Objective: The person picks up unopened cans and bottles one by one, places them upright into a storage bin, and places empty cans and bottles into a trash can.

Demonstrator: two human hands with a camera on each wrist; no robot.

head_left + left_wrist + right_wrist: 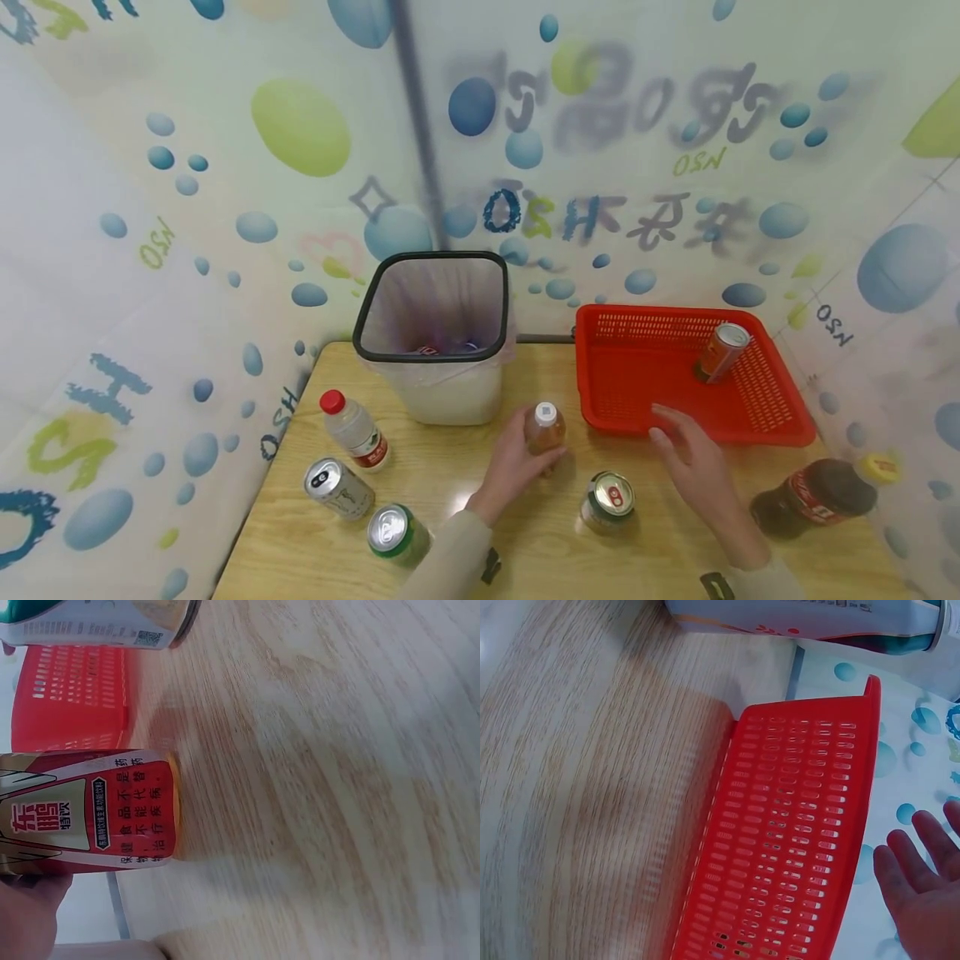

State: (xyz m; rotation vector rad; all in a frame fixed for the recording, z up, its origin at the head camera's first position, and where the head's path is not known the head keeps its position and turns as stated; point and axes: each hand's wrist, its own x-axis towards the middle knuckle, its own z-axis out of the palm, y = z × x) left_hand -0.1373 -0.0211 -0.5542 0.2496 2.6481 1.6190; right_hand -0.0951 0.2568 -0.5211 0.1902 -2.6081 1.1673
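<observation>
My left hand (513, 467) grips a small drink bottle (546, 427) with a white cap and amber contents, upright in front of the bin. Its red and gold label with Chinese print (82, 817) fills the side of the left wrist view, where a thumb shows below it. My right hand (693, 467) is held at the front rim of the red basket (637, 379), with fingers loosely extended and nothing held. An orange drink can (722, 352) leans inside that basket. Between my hands a green and gold can (608, 502) stands on the table.
A white bin (453, 392) with a black rim and a liner stands at the back, some items inside. At the left are a red-capped clear bottle (356, 429), a silver can (339, 489) and a green can (399, 535). A yellow-capped cola bottle (817, 497) is at right.
</observation>
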